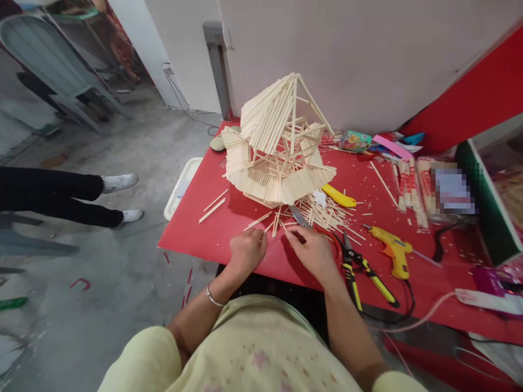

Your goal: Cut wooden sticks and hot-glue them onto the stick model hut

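My left hand (pixel 248 251) is at the table's front edge, its fingers closed in a pinch on a short thin wooden stick (pixel 268 225). My right hand (pixel 312 251) is a little to the right, thumb and forefinger pinched at the end of another small stick (pixel 283 224). Several loose sticks (pixel 259 220) lie just beyond the fingertips. Behind them stands a pavilion-like model (pixel 278 179) of pale sticks, its pointed roof partly covered and partly bare frame. A metal blade (pixel 298 216) pokes out beyond my right hand, beside a heap of cut sticks (pixel 327 215).
On the red table (pixel 196 234) lie pliers with yellow-black grips (pixel 355 267), a yellow glue gun (pixel 392 247), a yellow-handled cutter (pixel 339 196) and stick packs (pixel 408 185). A green-sided box (pixel 486 201) stands right. Another person's legs (pixel 61 190) are at left.
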Action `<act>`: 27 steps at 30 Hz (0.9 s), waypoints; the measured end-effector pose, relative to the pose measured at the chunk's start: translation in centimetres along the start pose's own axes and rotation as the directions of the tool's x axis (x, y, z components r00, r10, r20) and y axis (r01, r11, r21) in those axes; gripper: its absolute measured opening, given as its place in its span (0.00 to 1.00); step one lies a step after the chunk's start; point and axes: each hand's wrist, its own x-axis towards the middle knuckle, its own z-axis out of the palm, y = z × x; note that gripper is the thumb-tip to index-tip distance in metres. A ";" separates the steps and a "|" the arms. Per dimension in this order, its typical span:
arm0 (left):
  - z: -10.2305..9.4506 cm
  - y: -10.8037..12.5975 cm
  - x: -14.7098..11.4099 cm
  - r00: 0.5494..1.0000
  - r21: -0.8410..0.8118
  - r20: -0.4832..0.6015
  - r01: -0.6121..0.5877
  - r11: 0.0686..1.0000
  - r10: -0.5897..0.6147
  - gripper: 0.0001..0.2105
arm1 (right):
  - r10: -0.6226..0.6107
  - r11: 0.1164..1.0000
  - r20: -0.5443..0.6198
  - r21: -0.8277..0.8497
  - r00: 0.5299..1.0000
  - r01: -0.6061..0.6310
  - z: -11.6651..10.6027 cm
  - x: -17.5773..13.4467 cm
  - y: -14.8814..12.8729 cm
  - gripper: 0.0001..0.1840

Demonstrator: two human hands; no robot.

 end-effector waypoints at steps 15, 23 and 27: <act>1.0 -0.2 -0.1 0.999 0.355 0.036 -0.030 0.934 0.018 0.13 | 0.192 0.896 -0.141 -0.380 0.971 -0.232 -5.0 0.3 3.4 0.13; 0.7 1.4 0.4 0.994 0.495 0.094 -0.092 0.864 0.052 0.13 | 0.349 0.717 -0.262 -0.543 0.900 -0.436 -8.9 0.2 6.4 0.15; 0.1 1.3 0.5 0.996 0.455 0.069 -0.077 0.887 0.051 0.09 | 0.374 0.693 -0.284 -0.547 0.883 -0.470 -10.2 0.7 6.7 0.16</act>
